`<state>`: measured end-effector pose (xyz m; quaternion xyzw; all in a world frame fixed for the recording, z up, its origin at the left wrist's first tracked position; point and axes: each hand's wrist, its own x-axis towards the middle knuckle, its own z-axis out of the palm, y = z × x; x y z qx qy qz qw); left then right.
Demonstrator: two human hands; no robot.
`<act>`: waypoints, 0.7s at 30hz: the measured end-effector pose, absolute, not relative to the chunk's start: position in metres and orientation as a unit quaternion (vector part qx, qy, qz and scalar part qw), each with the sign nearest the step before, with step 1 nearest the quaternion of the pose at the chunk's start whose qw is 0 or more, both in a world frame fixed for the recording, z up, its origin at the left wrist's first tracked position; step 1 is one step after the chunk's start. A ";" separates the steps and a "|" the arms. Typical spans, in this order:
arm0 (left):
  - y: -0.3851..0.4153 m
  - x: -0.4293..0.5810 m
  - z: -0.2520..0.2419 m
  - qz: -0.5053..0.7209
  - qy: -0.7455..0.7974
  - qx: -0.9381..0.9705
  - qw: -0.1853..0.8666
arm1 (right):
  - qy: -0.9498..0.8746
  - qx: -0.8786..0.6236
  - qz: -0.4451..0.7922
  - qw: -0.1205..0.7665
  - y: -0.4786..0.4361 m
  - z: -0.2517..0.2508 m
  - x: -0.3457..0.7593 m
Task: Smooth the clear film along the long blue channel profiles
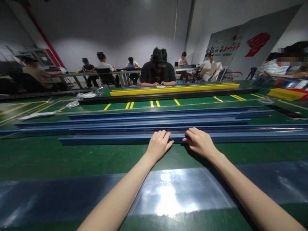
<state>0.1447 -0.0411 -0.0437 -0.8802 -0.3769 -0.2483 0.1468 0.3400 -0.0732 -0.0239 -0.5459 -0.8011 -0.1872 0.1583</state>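
Several long blue strips lie side by side across the green table [72, 157]. My left hand [158, 143] and my right hand [198, 140] both rest on the nearest blue strip [108, 140], fingers curled over its far edge and gripping it near its middle. A shiny clear plastic sheet [173, 192] lies flat on the table under my forearms, close to the near edge.
A yellow strip [173, 89] and a black strip [168, 95] lie farther back, in front of a seated person in a black shirt [157, 73]. Crumpled clear wrapping [85, 95] sits at the back left. Other people sit at tables behind and at the right.
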 end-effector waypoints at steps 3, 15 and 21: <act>-0.041 0.144 -0.044 -0.250 -0.366 -0.883 0.154 | -0.793 -0.558 -0.197 0.146 -0.076 -0.022 0.347; -0.041 0.142 -0.046 -0.239 -0.424 -0.856 0.176 | -0.748 -0.629 -0.183 0.106 -0.081 -0.018 0.378; -0.041 0.143 -0.047 -0.240 -0.427 -0.854 0.177 | -0.753 -0.618 -0.199 0.108 -0.083 -0.019 0.378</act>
